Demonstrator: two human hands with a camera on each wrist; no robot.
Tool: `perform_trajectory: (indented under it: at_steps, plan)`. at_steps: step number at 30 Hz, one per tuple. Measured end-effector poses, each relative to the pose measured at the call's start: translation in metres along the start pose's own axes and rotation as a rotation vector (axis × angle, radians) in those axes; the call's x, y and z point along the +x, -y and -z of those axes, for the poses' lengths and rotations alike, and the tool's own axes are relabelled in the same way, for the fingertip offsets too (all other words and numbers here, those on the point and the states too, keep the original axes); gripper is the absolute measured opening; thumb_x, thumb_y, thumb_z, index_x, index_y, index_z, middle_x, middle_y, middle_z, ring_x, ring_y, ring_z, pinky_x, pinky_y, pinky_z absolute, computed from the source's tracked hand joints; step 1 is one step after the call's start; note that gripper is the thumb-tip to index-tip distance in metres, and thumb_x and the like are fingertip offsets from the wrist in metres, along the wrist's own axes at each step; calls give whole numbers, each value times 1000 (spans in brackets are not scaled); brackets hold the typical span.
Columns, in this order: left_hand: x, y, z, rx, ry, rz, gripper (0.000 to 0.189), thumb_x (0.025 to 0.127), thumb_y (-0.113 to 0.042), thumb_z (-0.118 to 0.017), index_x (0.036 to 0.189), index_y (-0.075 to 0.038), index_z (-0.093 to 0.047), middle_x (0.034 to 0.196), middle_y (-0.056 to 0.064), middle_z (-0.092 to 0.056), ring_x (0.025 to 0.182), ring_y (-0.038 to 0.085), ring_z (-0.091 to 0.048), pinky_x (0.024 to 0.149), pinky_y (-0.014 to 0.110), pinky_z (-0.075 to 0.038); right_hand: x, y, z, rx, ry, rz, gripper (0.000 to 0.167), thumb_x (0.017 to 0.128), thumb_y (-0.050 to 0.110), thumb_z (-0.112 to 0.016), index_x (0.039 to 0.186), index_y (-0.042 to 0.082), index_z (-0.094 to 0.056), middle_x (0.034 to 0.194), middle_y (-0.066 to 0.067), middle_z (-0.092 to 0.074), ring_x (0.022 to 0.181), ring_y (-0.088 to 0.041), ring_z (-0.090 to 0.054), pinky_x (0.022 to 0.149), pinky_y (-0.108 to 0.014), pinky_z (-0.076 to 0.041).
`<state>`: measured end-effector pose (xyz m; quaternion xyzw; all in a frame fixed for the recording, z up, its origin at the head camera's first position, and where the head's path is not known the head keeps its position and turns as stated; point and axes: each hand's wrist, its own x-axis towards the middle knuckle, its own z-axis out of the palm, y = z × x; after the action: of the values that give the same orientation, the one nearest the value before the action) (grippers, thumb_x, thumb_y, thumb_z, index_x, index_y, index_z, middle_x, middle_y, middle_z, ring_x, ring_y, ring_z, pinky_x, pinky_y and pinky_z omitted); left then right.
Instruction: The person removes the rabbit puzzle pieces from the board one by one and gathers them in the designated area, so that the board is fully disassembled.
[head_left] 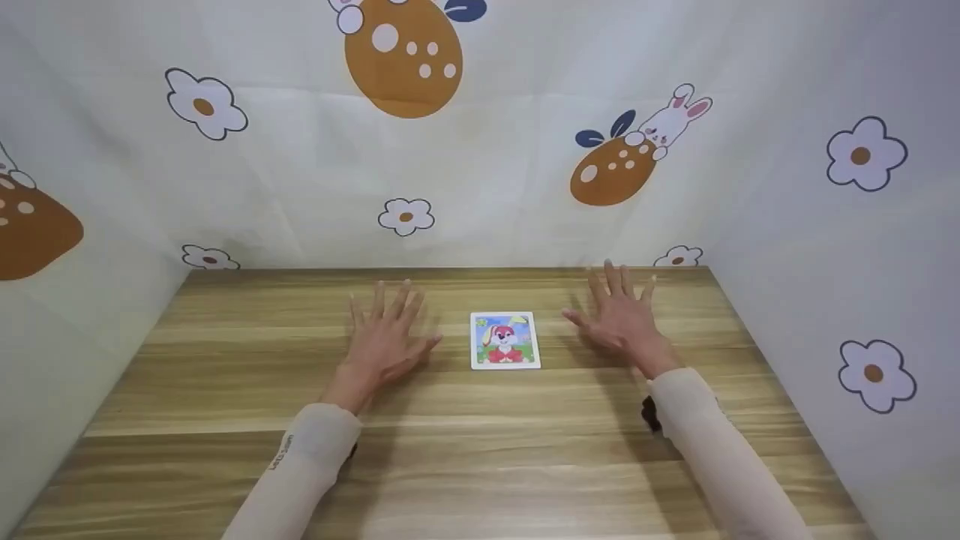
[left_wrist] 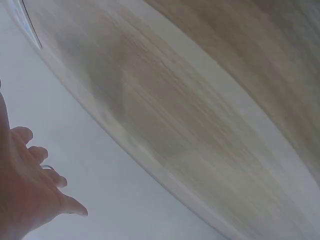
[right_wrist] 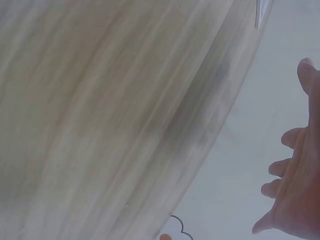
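Observation:
A white-bordered picture tile (head_left: 505, 341) with a cartoon red-and-white rabbit lies face up on the wooden tabletop (head_left: 480, 435). To its left my left hand (head_left: 382, 341) is spread, palm down, thumb pointing toward the tile and nothing in its grasp. On the other side my right hand (head_left: 621, 319) is spread the same way, also holding nothing. Both hands stay apart from the tile. In the left wrist view the left hand (left_wrist: 32, 185) appears at the lower left edge, fingers extended; the right wrist view has the right hand (right_wrist: 297, 170) at its right edge.
A pale cloth backdrop (head_left: 495, 150) printed with flowers, rabbits and orange fruit shapes stands behind the table and along both sides. The back table edge runs just beyond the fingertips. A small dark object (head_left: 651, 415) shows beside the right sleeve.

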<state>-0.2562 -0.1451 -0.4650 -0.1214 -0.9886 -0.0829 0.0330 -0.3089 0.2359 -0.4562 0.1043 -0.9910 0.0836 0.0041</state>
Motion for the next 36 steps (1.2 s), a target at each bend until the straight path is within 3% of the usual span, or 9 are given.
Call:
perform_trajectory:
  at_steps: [11,16,23,27,31,36]
  plan:
    - [-4,-33,-16,1,27,-136,77,98,-65,-43,158,-18,-32,167,10,-24,155,43,-17,120,72,-7,10,25,-1,2,3,46,93,94,73,-40,161,14,-18,169,-20,-9,156,-44,-5,116,-76,8]
    - [-4,-46,-23,-38,51,-158,77,98,-65,-42,158,-19,-32,167,12,-25,153,42,-22,120,70,-14,14,36,-2,51,7,69,91,94,72,-40,161,14,-19,169,-19,-12,156,-42,-6,117,-75,5]
    - [-6,-71,-32,-83,84,-201,78,98,-62,-46,157,-12,-33,159,23,-34,145,44,-36,116,64,-32,22,51,-7,236,30,99,82,100,61,-44,159,8,-26,166,-19,-22,156,-39,-14,121,-71,-7]
    - [-7,-84,-37,-70,105,-242,77,98,-60,-47,156,-10,-34,158,21,-35,143,42,-38,115,62,-34,27,62,-12,333,22,119,69,102,48,-51,153,3,-37,160,-21,-33,150,-40,-29,121,-64,-22]
    - [-7,-97,-41,-39,115,-263,75,99,-60,-45,154,-11,-37,157,19,-37,144,41,-38,113,63,-36,33,75,-16,472,57,71,57,103,37,-55,148,3,-47,154,-23,-41,145,-41,-38,120,-57,-31]
    - [-7,-112,-40,18,172,-248,75,99,-65,-39,154,-15,-37,159,18,-37,144,39,-39,111,63,-37,38,89,-22,624,88,20,46,102,27,-58,141,3,-55,143,-20,-52,130,-36,-53,108,-49,-47]
